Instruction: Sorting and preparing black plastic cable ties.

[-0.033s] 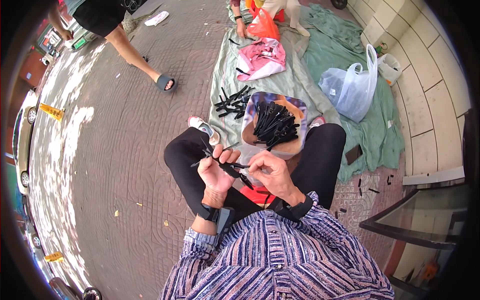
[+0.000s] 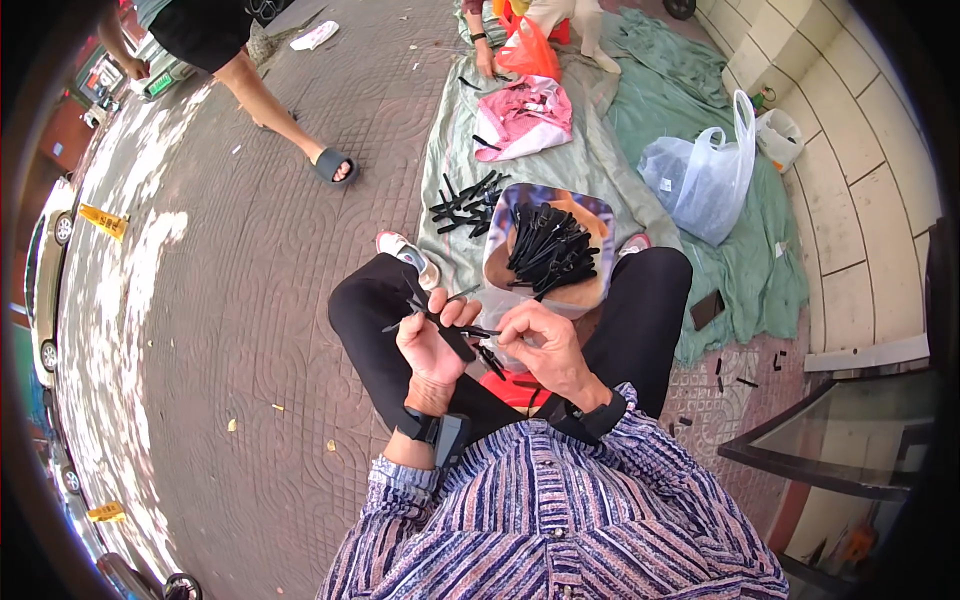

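My left hand (image 2: 435,342) is closed around several thin black strap-like pieces (image 2: 455,342), which poke out between the fingers and past the palm. My right hand (image 2: 545,342) pinches the tip of one of these pieces, just right of the left hand. What exactly the pieces are is too small to tell. Between my knees a tray with a printed picture (image 2: 497,262) bears a heap of similar black straps (image 2: 550,248). A looser pile of black straps (image 2: 465,205) lies on the cloth to its left.
A pale green cloth (image 2: 630,190) covers the ground ahead. On it are a pink bag (image 2: 540,115), a clear plastic bag (image 2: 700,185) and a dark phone-like slab (image 2: 707,308). A co-worker's hand (image 2: 485,62) is at the far end. A passer-by's leg (image 2: 270,100) shows on the left.
The black pieces in my left hand have turned slightly; a broad flat strip now shows below the fingers. Both hands stay in nearly the same place.
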`<state>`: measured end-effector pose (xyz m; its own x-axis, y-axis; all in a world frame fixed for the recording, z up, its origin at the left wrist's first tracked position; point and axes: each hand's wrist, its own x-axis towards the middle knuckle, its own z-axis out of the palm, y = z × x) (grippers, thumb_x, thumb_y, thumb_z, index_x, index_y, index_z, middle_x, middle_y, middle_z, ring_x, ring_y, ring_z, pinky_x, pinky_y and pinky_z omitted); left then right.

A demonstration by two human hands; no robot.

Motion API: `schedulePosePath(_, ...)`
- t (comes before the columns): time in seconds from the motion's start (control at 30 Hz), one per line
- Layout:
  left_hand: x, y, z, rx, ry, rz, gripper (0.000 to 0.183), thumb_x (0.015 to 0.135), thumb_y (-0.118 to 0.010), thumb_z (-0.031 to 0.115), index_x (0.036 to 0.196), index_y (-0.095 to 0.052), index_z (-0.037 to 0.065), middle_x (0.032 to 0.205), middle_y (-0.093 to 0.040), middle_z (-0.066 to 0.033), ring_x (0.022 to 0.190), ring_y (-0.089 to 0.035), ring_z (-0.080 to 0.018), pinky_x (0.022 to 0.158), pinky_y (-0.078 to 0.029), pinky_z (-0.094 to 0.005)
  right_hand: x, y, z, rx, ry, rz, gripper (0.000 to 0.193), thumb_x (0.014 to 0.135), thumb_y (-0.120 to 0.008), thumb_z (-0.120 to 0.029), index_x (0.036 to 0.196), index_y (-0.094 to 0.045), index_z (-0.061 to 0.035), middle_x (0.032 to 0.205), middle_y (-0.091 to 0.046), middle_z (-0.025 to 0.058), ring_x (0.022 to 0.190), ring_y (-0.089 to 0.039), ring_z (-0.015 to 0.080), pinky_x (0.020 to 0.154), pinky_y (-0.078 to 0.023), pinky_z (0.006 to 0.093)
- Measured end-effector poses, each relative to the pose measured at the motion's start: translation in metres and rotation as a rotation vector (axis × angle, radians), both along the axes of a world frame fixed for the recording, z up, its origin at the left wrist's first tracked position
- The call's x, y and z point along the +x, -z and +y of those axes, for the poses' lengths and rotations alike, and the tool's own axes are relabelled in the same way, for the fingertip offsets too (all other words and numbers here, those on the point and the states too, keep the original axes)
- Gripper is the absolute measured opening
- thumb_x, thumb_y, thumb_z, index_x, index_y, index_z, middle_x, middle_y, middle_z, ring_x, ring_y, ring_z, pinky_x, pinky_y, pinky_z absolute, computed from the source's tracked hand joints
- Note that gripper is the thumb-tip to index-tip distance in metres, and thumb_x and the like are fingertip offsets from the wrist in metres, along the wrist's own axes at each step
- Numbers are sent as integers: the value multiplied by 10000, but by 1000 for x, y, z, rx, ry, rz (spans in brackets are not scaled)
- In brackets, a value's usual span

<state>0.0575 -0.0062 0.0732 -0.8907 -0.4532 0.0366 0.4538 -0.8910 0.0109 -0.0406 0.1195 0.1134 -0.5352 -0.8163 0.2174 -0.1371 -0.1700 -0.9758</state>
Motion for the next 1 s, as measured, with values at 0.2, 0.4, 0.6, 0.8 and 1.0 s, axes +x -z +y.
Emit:
schedulePosePath(0.2, 10, -2, -6, -510, -31, -206, 215, 661, -599, 220, 681, -499, 31, 556, -455, -46, 564, -391, -154, 580, -326, -266, -4, 12, 3, 87, -66, -322, 155, 773, -585, 42, 916, -549, -5, 798, -574, 38, 742, -558, 109, 661, -447, 228)
schedulePosePath(0.4, 17, -8, -7, -763, 110, -342, 243, 581, -580, 144, 731, -548, -44, 569, -495, -77, 490, -430, -146, 594, -361, -259, -10, 3, -10, 196, -196, -579, 177, 850, -588, -114, 976, -545, 2, 771, -576, 25, 637, -525, 66, 555, -423, 195)
schedulePosePath(0.6, 8, 12, -1, -256, 101, -344, 476, 709, -530, 107, 1157, -440, -26, 741, -543, -94, 663, -505, -161, 492, -404, -230, -16, 16, -16, 198, -29, -315, 139, 854, -585, -135, 897, -574, -4, 684, -557, -2, 554, -482, 40, 502, -396, 178)
schedulePosePath(0.8, -1, 19, 0, -139, 225, -452, 320, 876, -472, 60, 1189, -425, 16, 919, -598, -115, 692, -544, -126, 476, -436, -215, -20, 30, -12, 155, 192, -476, 149, 864, -561, -124, 934, -582, 6, 710, -552, 2, 575, -491, 49, 503, -405, 184)
schedulePosePath(1.0, -6, 30, -2, -243, 253, -714, 137, 870, -499, 40, 1002, -503, 6, 934, -582, -121, 767, -583, -153, 514, -493, -205, -30, 40, -2, 416, -4, -303, 202, 857, -542, -77, 1042, -562, 2, 700, -537, 6, 600, -498, 67, 526, -422, 211)
